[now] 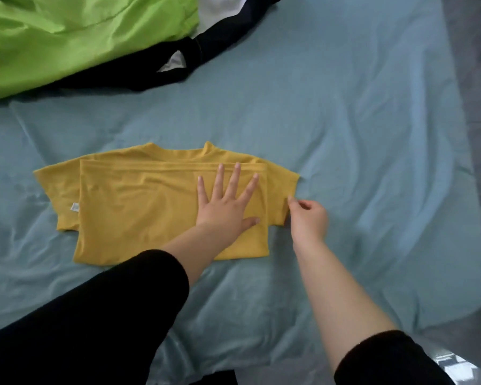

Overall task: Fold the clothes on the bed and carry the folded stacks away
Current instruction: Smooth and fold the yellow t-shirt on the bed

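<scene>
The left hand (225, 207) lies flat on the yellow T-shirt (139, 207), its fingers spread wide and straight and pointing toward 12 to 1 o'clock, palm pressing the folded cloth. The right hand (307, 218), fingers curled, pinches the edge of the sleeve (279, 190) that juts out at the shirt's 3 o'clock side. The shirt rests on the blue-green bed sheet (358, 134), just toward 9 o'clock of the middle. Its collar faces 12 o'clock and its long axis runs from 9 to 3. A green garment (67, 37) and a black garment (156, 70) lie at 11 o'clock.
</scene>
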`<state>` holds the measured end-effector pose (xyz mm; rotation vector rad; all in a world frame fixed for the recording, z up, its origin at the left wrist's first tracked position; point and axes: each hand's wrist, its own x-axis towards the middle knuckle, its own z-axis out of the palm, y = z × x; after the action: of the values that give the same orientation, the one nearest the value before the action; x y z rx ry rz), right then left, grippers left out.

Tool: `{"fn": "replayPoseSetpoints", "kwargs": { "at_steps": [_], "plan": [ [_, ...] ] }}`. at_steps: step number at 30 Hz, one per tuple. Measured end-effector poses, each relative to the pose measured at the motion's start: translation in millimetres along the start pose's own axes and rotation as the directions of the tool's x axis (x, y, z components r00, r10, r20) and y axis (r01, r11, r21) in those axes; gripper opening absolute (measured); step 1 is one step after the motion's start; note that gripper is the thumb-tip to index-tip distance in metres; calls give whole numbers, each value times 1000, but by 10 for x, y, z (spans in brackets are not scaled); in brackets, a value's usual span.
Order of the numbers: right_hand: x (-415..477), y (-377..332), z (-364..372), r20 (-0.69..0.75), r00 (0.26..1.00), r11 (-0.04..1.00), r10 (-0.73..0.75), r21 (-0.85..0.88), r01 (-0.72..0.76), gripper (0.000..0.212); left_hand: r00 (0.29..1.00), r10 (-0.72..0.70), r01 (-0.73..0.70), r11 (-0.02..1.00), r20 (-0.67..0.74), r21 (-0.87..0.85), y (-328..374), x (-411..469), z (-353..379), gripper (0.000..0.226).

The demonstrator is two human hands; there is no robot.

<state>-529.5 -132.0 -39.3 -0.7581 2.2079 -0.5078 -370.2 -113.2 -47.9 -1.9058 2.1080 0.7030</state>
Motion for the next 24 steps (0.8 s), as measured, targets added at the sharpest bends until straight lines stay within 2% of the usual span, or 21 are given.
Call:
{"fn": "replayPoseSetpoints", "kwargs": {
  "at_steps": [4, 7, 10, 12, 15, 17, 19, 21, 22, 24],
  "plan": [
    [107, -6, 100, 25, 999, 999, 41, 23, -41, 23, 996, 5, -8, 999, 86, 44, -26, 208, 119, 92],
    [53, -44, 125, 56, 998, 999, 29, -41, -27, 20, 991, 2, -6, 1000, 132, 31, -46, 221, 87, 94],
    [-84, -84, 91, 16, 996, 995, -90, -52, 91, 10, 997, 10, -9, 1000, 75, -20, -59, 156, -14, 95],
    [-192, -130, 81, -4, 975, 974, -223, -33, 222, 6, 1000, -20, 20, 1000, -13, 21, -86, 47, -62, 97],
    [-341, -210, 137, -11, 890, 887, -456, -84, 454, 5, 997, -45, 48, 997, -61, 57, -118, -96, -64, 92],
    [-419, -261, 208, 67, 816, 811, -573, -96, 577, 8, 999, -45, 46, 999, -25, 22, -143, -104, -71, 82],
    [-462, -257, 284, 265, 732, 721, -627, -157, 675, 18, 999, -33, 36, 998, 41, -52, -183, -74, -97, 74],
    [-495, -179, 306, 431, 655, 609, -621, -261, 749, 32, 997, -12, 19, 995, 75, -99, -224, -69, -121, 69],
    [-515, -136, 278, 450, 632, 575, -631, -276, 770, 35, 998, -4, 12, 992, 66, -126, -242, -76, -126, 70],
    [-557, -57, 202, 396, 613, 544, -683, -283, 790, 38, 1000, -19, 19, 976, 1, -216, -260, -101, -141, 73]
  ]
}}
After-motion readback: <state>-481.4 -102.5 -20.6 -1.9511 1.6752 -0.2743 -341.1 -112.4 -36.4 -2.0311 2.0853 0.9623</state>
